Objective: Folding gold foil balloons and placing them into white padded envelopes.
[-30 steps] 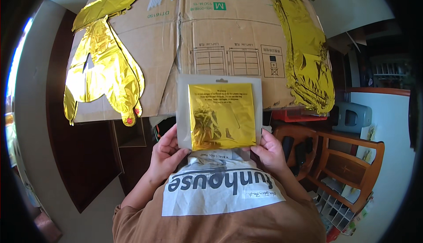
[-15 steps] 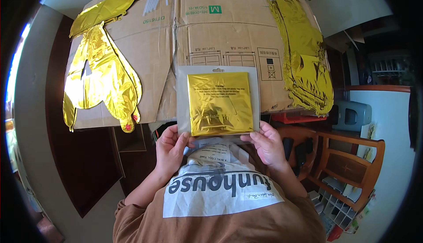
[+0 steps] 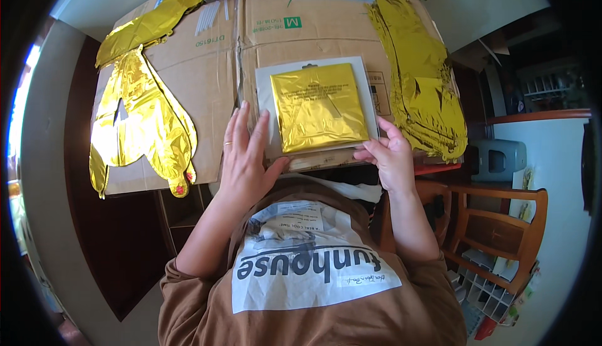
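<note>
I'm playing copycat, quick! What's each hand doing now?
Left hand: open, spread, by the packet's left edge.
Right hand: at its lower right corner; can't tell if it's gripping.

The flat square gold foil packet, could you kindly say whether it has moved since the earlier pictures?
Yes: the packet has moved forward, from across the brown printed cardboard's near edge to farther in over its surface.

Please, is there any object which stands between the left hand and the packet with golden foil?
Nothing visible stands between them. The left hand is spread at the left edge of the packet, with no other object in that narrow space.
</note>
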`<state>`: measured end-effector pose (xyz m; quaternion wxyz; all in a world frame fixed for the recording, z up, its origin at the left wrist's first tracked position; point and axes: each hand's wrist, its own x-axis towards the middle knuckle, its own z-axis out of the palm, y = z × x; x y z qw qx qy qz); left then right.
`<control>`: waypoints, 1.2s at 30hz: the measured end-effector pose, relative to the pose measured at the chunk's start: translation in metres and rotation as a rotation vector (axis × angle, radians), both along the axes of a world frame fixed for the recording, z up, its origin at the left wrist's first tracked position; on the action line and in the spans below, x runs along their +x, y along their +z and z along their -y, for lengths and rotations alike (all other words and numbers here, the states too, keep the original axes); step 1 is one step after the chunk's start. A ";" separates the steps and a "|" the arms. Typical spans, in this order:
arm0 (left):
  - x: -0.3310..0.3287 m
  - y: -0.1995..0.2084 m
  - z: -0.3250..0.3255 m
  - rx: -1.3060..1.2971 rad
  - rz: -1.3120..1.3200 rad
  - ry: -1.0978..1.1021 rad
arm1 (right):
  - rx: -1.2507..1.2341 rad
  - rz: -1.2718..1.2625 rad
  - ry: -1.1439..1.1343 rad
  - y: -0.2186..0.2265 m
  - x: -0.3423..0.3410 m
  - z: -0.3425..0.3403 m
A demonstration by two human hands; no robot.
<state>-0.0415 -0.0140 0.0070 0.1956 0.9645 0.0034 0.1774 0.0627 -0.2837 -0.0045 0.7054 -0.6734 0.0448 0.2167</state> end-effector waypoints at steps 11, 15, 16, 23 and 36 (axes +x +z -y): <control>0.000 -0.034 0.000 0.046 0.132 -0.064 | 0.041 -0.113 0.000 -0.008 0.003 0.009; 0.004 -0.032 -0.002 0.011 0.150 -0.050 | 0.072 -0.193 0.012 0.001 0.004 0.003; 0.005 -0.032 -0.003 0.005 0.155 -0.047 | 0.060 -0.196 0.039 0.001 0.005 0.002; 0.006 -0.007 -0.001 0.030 0.028 -0.061 | -0.260 -0.167 0.226 0.006 0.004 0.012; 0.024 -0.024 -0.010 -0.082 0.186 -0.361 | -0.666 1.372 0.380 0.000 -0.053 -0.028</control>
